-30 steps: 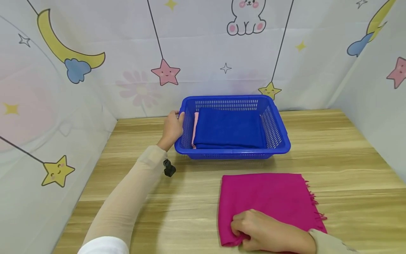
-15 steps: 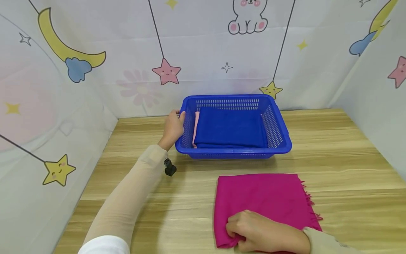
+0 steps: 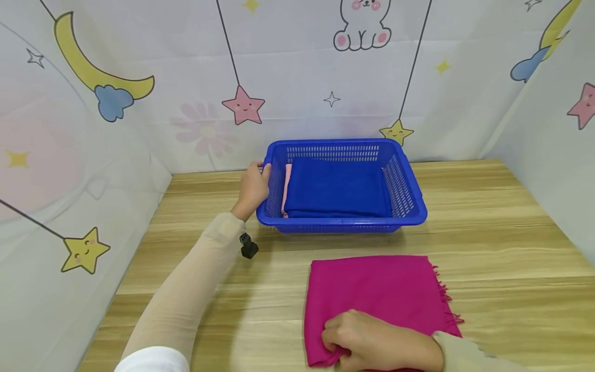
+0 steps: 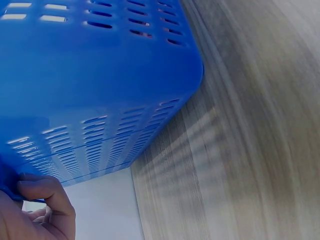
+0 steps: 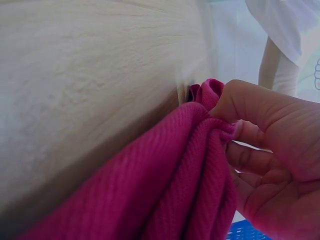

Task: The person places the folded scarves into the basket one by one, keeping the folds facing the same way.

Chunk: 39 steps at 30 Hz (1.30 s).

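Observation:
My left hand [image 3: 253,188] grips the left rim of a blue plastic basket [image 3: 344,222] at the back of the table; the left wrist view shows its fingers [image 4: 50,197] curled over the rim. Inside the basket lies a folded blue cloth [image 3: 337,187], with a strip of pink cloth [image 3: 286,188] showing along its left side. At the front, my right hand [image 3: 367,338] pinches the near left part of a folded magenta scarf [image 3: 372,284] with a fringed right edge. Up close in the right wrist view, thumb and fingers hold its bunched folds [image 5: 195,150].
A small black object [image 3: 248,246] stands on the wooden table [image 3: 488,232], next to my left forearm. Behind and at both sides hang white cloth walls [image 3: 297,67] printed with stars and moons. The basket's back sits close to the rear wall.
My right hand has slid left along the table, and the magenta scarf has shifted left with it. The left hand and the basket stay where they were.

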Motion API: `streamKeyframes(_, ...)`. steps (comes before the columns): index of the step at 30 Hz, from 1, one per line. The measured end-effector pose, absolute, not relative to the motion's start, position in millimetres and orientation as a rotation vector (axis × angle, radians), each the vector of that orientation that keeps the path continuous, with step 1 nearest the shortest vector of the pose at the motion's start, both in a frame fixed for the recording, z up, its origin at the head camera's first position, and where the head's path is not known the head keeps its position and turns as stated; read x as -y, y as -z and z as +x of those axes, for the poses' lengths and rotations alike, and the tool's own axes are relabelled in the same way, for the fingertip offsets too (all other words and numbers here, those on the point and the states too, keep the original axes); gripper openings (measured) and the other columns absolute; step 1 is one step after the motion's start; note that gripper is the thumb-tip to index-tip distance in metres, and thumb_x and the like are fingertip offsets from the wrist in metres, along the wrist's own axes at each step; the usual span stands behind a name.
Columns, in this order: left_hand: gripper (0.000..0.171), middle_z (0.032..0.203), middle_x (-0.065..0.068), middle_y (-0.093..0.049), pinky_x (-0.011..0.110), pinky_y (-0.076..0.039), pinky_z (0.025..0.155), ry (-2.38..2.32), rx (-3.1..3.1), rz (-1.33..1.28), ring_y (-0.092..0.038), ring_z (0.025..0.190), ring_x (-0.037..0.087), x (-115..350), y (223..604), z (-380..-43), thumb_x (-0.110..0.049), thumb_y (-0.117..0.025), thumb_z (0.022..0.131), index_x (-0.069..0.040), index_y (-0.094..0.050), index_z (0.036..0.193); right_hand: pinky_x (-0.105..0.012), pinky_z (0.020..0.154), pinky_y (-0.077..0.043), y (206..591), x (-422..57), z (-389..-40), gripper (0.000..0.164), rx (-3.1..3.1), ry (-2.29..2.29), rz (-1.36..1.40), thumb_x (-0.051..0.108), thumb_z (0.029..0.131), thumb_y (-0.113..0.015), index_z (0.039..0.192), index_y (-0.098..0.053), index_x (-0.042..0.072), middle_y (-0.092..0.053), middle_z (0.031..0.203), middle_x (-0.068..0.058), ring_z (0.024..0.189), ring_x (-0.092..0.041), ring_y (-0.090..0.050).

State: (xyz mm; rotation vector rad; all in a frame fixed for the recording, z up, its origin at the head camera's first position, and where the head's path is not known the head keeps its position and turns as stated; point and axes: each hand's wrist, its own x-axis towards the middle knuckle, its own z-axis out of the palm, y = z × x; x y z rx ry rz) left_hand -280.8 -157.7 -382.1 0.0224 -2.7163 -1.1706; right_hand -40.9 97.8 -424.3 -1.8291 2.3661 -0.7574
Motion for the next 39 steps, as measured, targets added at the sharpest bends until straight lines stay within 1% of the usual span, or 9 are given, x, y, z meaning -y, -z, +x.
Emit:
streamKeyframes(4,0.047,0.110,0.027,-0.065,0.045,-0.056,0.078,1.167,2.715,0.029,-0.066,0.095,0.036,158,381,-281,-0.028,-0.041,0.109,0.011,-0.050,0.134,-0.007,0.056,-0.026,424,-93,-42,0.030,-2.357,0.744,-1.854,0.004,0.063,-0.072,0.069,-0.048,0.019,-0.039,0.067,0.014,0.061,0.004,-0.026)
streamKeyframes(16,0.046,0.111,0.028,-0.065,0.046,-0.056,0.079,1.165,2.705,0.028,-0.067,0.095,0.037,157,380,-279,-0.027,-0.041,0.109,0.011,-0.050,0.133,-0.007,0.055,-0.026,424,-83,-42,0.029,-2.330,0.672,-1.863,0.005,0.065,-0.072,0.068,-0.048,0.019,-0.042,0.068,0.015,0.062,0.008,-0.029)
streamKeyframes(25,0.047,0.111,0.028,-0.065,0.045,-0.057,0.078,1.170,2.711,0.028,-0.067,0.094,0.037,157,380,-278,-0.028,-0.041,0.109,0.011,-0.050,0.134,-0.007,0.054,-0.026,423,-76,-42,0.030,-2.298,0.642,-1.859,0.003,0.068,-0.074,0.068,-0.048,0.019,-0.040,0.068,0.015,0.061,0.007,-0.030)
streamKeyframes(29,0.047,0.113,0.028,-0.064,0.046,-0.057,0.079,1.174,2.712,0.027,-0.067,0.096,0.037,157,381,-279,-0.028,-0.041,0.110,0.011,-0.049,0.135,-0.006,0.055,-0.027,424,-73,-42,0.030,-2.286,0.640,-1.862,0.006,0.071,-0.076,0.068,-0.049,0.019,-0.040,0.068,0.014,0.062,0.007,-0.032)
streamKeyframes(34,0.047,0.115,0.028,-0.064,0.046,-0.056,0.081,1.166,2.715,0.029,-0.066,0.098,0.037,158,382,-280,-0.027,-0.041,0.109,0.011,-0.049,0.135,-0.007,0.054,-0.026,423,-69,-42,0.031,-2.281,0.614,-1.864,0.007,0.070,-0.077,0.068,-0.048,0.018,-0.038,0.068,0.014,0.061,0.006,-0.030)
streamKeyframes(39,0.047,0.115,0.029,-0.064,0.046,-0.056,0.080,1.172,2.712,0.021,-0.066,0.097,0.037,157,381,-280,-0.027,-0.041,0.109,0.011,-0.049,0.136,-0.007,0.055,-0.027,421,-65,-42,0.030,-2.266,0.585,-1.848,0.009,0.074,-0.078,0.069,-0.050,0.018,-0.039,0.068,0.014,0.062,0.006,-0.032)
